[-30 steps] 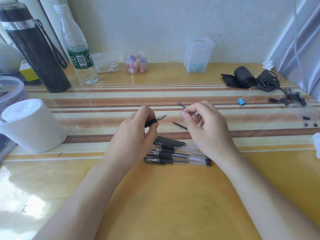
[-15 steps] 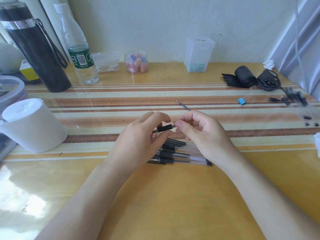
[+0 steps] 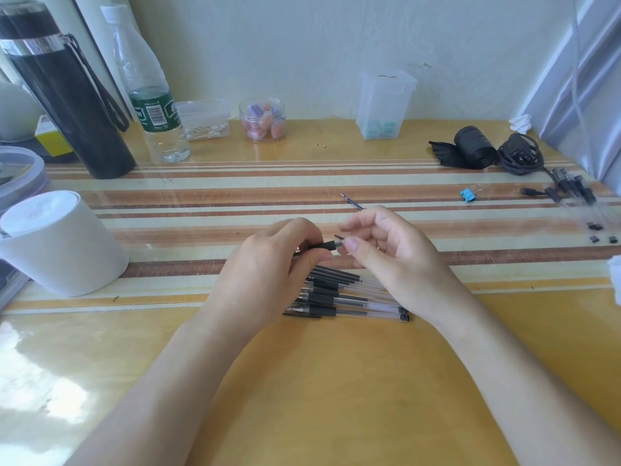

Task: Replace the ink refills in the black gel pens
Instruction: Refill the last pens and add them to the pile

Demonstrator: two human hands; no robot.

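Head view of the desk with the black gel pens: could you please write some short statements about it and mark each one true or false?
1. The left hand grips a black gel pen with a silver tip. True.
2. The pile of black gel pens with clear barrels lies at the back, against the wall. False: it lies flat near the front, partly hidden by the left hand.
3. A small blue metal binder clip lies on the striped mat, to the right of the right hand. True.
4. The clear plastic water bottle with a green label lies on its side. False: it stands upright at the back left, beside the tall black flask.
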